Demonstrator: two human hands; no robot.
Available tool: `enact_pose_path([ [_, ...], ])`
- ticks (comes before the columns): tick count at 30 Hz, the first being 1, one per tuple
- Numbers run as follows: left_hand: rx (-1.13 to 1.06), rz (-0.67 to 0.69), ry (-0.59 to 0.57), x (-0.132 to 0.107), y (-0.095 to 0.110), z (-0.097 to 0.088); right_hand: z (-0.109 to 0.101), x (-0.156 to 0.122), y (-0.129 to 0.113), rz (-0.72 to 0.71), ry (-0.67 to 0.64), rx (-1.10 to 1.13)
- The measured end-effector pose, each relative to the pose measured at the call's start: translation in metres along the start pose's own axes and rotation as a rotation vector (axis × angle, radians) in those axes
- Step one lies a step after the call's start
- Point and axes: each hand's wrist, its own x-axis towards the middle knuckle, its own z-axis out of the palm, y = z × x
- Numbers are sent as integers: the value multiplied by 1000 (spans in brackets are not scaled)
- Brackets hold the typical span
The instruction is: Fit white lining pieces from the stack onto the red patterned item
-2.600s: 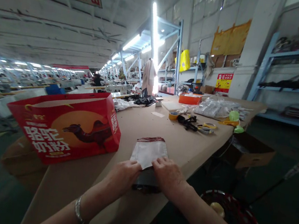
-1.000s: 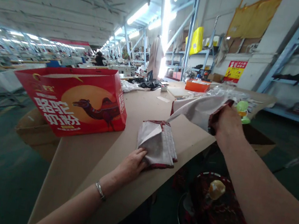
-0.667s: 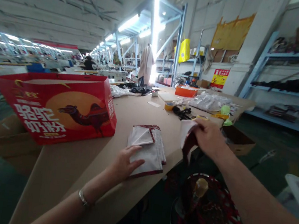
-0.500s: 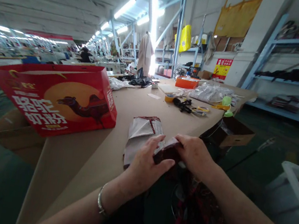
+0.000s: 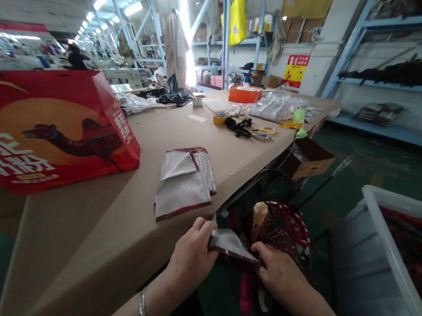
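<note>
Here we go, both our hands are closed on the piece! Our left hand (image 5: 192, 262) pinches one end and our right hand (image 5: 277, 274) grips the other end of a white fabric piece with dark red binding (image 5: 232, 246). We're holding it in the air, just past the near edge of the long tan-topped work table (image 5: 120, 218), with no table beneath it.

At eleven o'clock, a folded stack of white fabric with dark red edging (image 5: 184, 183) lies flat on the table, well clear of our fingers, with bare tabletop around it. Behind our right hand, at two o'clock, sits a round red-and-white woven stool (image 5: 291, 229), almost touching. At three o'clock, the rim of a white plastic crate (image 5: 397, 200) holds dark red cloth, with open floor before it. At ten o'clock, a big red camel-print carton (image 5: 46, 129) sits near the table's far edge. At one o'clock, an open brown cardboard box (image 5: 307, 158) stands just off the table edge.
</note>
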Motion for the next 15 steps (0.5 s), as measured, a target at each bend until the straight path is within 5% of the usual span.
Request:
enact_pose_path([
  [5,-841,-637,-124,-15,2,60,48,-16,39,125,92,480],
  [8,-1302,-905,-19,-4,13,74,66,-19,45,144,119,495],
  [11,-1459,-926,36,6,21,81,74,-12,48,181,185,621],
  [15,-1247,-758,-225,9,29,86,55,2,46,382,262,1483],
])
